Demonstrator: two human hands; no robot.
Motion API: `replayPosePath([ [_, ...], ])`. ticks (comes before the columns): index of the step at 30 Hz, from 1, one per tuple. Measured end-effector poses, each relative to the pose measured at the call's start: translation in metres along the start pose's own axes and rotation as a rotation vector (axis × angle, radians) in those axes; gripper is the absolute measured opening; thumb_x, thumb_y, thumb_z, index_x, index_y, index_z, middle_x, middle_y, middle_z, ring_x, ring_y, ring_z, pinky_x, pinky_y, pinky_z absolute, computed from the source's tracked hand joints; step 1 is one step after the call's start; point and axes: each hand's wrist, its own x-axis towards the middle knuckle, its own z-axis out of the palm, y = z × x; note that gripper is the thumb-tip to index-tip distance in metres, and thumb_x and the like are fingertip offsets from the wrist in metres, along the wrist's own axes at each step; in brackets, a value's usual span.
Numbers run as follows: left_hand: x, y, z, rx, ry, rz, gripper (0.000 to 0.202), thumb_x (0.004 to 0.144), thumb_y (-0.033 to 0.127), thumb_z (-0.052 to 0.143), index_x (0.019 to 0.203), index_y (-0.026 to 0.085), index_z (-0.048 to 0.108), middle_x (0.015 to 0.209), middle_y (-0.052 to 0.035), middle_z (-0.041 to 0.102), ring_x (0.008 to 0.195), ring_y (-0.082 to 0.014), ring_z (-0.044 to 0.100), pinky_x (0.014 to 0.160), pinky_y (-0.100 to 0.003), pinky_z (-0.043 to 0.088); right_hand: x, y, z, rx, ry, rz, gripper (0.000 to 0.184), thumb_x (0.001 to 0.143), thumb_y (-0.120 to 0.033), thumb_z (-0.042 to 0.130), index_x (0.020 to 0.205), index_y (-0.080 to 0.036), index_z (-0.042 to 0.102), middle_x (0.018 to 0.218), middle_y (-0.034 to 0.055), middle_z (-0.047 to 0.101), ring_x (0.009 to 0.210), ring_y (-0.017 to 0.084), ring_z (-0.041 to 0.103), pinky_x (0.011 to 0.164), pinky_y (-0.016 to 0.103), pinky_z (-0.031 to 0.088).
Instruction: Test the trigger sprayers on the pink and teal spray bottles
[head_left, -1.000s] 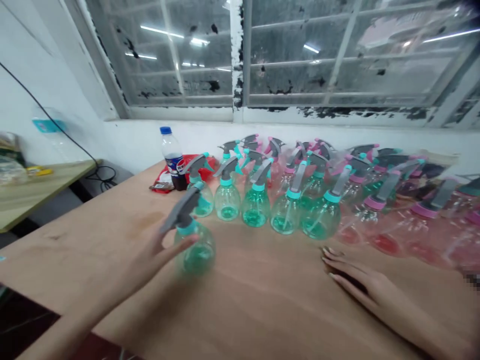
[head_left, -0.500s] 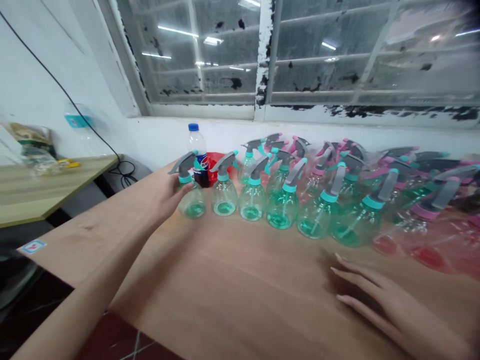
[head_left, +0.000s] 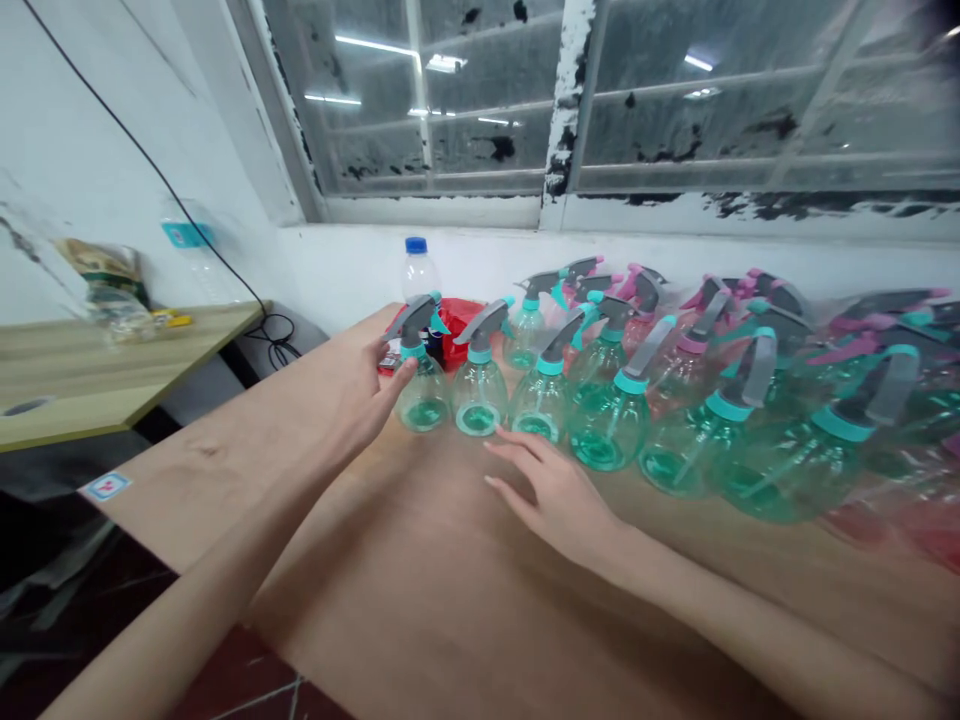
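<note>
My left hand (head_left: 358,385) rests against the leftmost teal spray bottle (head_left: 421,385), thumb and fingers touching its neck and side. That bottle stands at the left end of a row of teal spray bottles (head_left: 600,410) with grey triggers on the wooden table (head_left: 420,590). Fingers spread, my right hand (head_left: 551,490) hovers just in front of the row, near the third bottle (head_left: 538,400), holding nothing.
Pink spray bottles (head_left: 690,300) crowd the back and right of the table. A cola bottle (head_left: 420,275) with a blue cap and a red packet (head_left: 459,325) stand behind the row. A side desk (head_left: 90,375) sits left; windows run along the wall.
My left hand carried the teal bottle from the table's middle to the row's left end and set it down. My right hand slid left from the table's right side toward the bottles.
</note>
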Motion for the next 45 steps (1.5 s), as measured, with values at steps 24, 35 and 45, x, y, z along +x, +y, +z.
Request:
replayPosePath([
  [24,-0.073,0.023,-0.017,-0.138,-0.105,-0.075,0.018,0.091,0.038,0.053,0.098,0.022,0.054,0.091,-0.0014,0.058,0.077,-0.0172,0.059,0.06,-0.027,0.047,0.095,-0.004,0.013,0.117,0.017,0.429,0.074,0.088,-0.031,0.059,0.145,-0.006,0.021,0.143,0.0309,0.038,0.123,0.041,0.054,0.087,0.053,0.052],
  [35,-0.081,0.011,-0.021,-0.175,-0.139,-0.132,0.022,0.094,0.043,0.048,0.097,0.022,0.055,0.09,-0.002,0.06,0.08,-0.0186,0.061,0.069,-0.032,0.052,0.085,-0.021,-0.002,0.005,-0.077,0.414,0.068,0.084,-0.032,0.065,0.138,-0.011,0.031,0.126,0.026,0.05,0.119,0.044,0.055,0.087,0.056,0.05],
  [45,-0.097,0.064,0.003,-0.244,-0.362,0.089,0.05,0.08,0.045,0.067,0.123,0.024,0.053,0.125,-0.0097,0.062,0.118,-0.0309,0.058,0.099,-0.052,0.048,0.015,-0.039,-0.048,-0.128,-0.189,0.348,0.069,0.082,-0.043,0.068,0.138,-0.018,0.037,0.126,0.0194,0.056,0.097,0.037,0.067,0.071,0.049,0.055],
])
